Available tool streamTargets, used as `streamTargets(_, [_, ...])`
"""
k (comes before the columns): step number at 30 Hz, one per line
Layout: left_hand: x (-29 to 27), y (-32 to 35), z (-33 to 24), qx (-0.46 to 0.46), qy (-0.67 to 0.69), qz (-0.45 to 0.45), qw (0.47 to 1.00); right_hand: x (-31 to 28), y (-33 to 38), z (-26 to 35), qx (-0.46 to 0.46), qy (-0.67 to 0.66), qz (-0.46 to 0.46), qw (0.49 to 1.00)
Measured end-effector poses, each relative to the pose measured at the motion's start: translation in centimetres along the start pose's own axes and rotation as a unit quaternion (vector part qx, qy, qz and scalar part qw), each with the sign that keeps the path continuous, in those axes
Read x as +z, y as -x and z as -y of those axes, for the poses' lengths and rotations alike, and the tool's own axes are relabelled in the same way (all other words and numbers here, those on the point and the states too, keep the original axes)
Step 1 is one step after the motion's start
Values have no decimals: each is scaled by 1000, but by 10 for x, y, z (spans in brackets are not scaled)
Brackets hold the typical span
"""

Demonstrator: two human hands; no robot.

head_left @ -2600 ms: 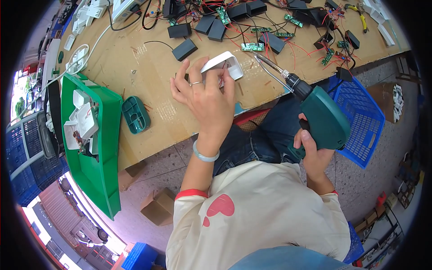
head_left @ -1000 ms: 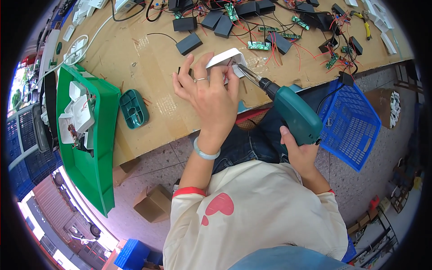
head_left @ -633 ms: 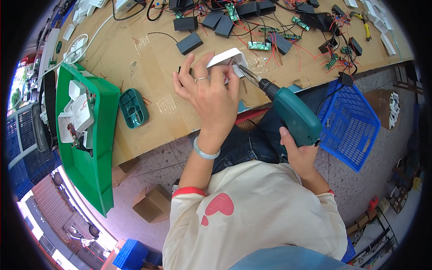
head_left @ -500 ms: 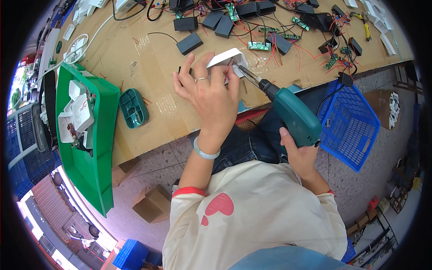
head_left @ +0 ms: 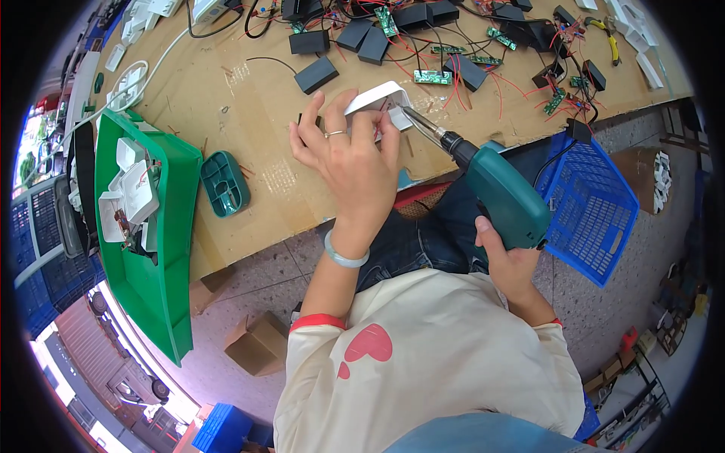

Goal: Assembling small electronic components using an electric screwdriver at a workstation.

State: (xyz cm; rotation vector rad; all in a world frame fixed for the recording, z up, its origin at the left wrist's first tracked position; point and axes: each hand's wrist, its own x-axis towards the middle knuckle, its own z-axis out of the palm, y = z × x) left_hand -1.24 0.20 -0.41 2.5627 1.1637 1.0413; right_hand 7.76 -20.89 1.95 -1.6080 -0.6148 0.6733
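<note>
A white plastic casing (head_left: 368, 98), open on one side, sits on the cardboard-covered table with thin wires inside it. My left hand (head_left: 355, 158) grips the casing; its thumb and forefinger come together at the open side, and the fingertips are partly hidden. In my right hand (head_left: 511, 260) is a green soldering gun (head_left: 506, 190), held by its handle below the body. Its metal tip points left into the casing's open side, close to my left thumb. Whether the tip touches a wire cannot be made out.
Black boxes (head_left: 316, 74), green circuit boards (head_left: 433, 77) and red and black wires spread across the far side. On the left are a green bin (head_left: 151, 302) with white casings and a small dark green compartment box (head_left: 224, 184). A blue basket (head_left: 593, 204) stands at right.
The soldering gun has shifted slightly right, and its tip has drawn back a little from my left thumb. My left hand keeps its hold on the casing, nearly unmoved.
</note>
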Motion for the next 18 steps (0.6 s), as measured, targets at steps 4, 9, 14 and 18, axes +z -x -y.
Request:
streamTargets(4, [0,0,0,1,1,-3,1000,-7,2,-6,-18,-10,-3,1000])
streamTargets(9, [-1,0,0,1,-2,-1,1000,-14,7,-1,-10,12,34,999])
streamTargets(14, [-1,0,0,0,-5,0,1000,-16,6,2,-11,8,15,1000])
streamTargets(18, [-1,0,0,-2,-9,5,1000,-16,7,2,-1,-5,2,1000])
